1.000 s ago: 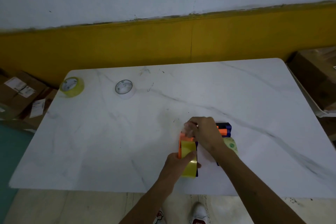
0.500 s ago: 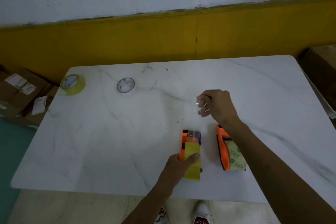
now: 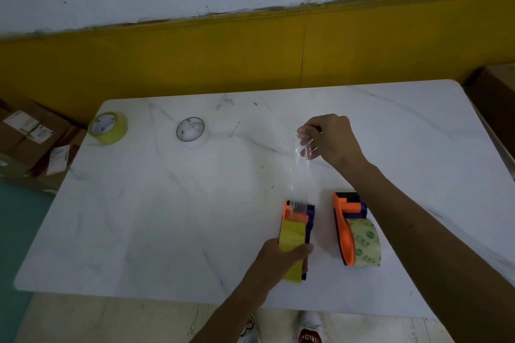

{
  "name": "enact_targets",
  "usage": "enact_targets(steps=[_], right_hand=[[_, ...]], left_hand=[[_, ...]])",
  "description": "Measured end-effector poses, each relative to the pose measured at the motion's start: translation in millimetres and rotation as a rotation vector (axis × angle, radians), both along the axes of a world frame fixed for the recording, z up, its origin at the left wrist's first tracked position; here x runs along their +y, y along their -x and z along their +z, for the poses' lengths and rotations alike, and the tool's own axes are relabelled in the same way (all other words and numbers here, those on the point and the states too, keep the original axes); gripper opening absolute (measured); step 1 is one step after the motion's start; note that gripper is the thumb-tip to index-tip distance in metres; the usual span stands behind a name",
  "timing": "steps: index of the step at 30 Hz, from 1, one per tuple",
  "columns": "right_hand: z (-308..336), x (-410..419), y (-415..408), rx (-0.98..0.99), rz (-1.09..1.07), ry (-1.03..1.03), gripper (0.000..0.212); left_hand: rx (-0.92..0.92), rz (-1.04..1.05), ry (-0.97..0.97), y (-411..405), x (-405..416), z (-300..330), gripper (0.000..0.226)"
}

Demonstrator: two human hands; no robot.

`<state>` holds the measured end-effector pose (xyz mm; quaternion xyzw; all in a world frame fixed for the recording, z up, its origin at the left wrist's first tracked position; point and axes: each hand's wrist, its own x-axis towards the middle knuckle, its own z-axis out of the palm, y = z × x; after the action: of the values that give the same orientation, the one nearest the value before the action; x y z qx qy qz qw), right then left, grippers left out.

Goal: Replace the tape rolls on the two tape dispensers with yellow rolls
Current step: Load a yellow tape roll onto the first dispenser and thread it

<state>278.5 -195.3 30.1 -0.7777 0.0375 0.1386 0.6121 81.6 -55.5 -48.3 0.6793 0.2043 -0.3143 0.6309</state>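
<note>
Two orange and blue tape dispensers lie near the front of the white marble table [image 3: 139, 217]. My left hand [image 3: 281, 257] grips the left dispenser [image 3: 299, 220], which carries a bright yellow roll [image 3: 292, 234]. A clear strip of tape [image 3: 301, 167] runs from its front end up to my right hand [image 3: 328, 142], which pinches the strip's end above the table. The right dispenser [image 3: 345, 220] lies apart from both hands and holds a pale yellowish roll [image 3: 365, 242] with green print. A spare yellow roll [image 3: 108, 128] sits at the far left corner, a white roll [image 3: 192, 132] beside it.
Cardboard boxes [image 3: 30, 136] stand on the floor left of the table. Another box [image 3: 498, 103] stands at the right edge. A yellow and white wall [image 3: 250, 50] runs behind the table. My shoes [image 3: 309, 334] show below the front edge.
My right hand left the dispensers and rose toward the far side, drawing a clear strip of tape out of the left dispenser. The right dispenser came into full view. My left hand stayed put.
</note>
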Motion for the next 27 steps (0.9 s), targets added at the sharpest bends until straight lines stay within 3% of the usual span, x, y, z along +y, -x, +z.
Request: enact_targets(steps=[5, 14, 18, 19, 22, 27], right_hand=[[-12.6, -9.6, -2.7, 0.004, 0.0, 0.087, 0.015], [-44.9, -21.7, 5.1, 0.068, 0.018, 0.194, 0.019], [-48.2, -14.8, 28.6, 0.127, 0.152, 0.213, 0.013], [-46.1, -10.8, 36.2, 0.169, 0.193, 0.183, 0.015], [-41.5, 1.9, 65.2, 0.351, 0.256, -0.051, 0.053], [-42.3, 20.0, 101.8, 0.45, 0.132, -0.389, 0.032]], left_hand=[[-0.065, -0.053, 0.014, 6.9, 0.6, 2.9, 0.012], [-0.23, 0.092, 0.098, 27.5, 9.7, 53.7, 0.051], [-0.332, 0.222, 0.077, 22.7, 9.8, 90.1, 0.035], [-0.353, 0.259, 0.071, 19.9, 10.1, 97.7, 0.032], [-0.433, 0.287, 0.07, 11.8, 12.8, 110.4, 0.039], [-0.443, 0.324, 0.004, -1.6, 11.3, 116.3, 0.037]])
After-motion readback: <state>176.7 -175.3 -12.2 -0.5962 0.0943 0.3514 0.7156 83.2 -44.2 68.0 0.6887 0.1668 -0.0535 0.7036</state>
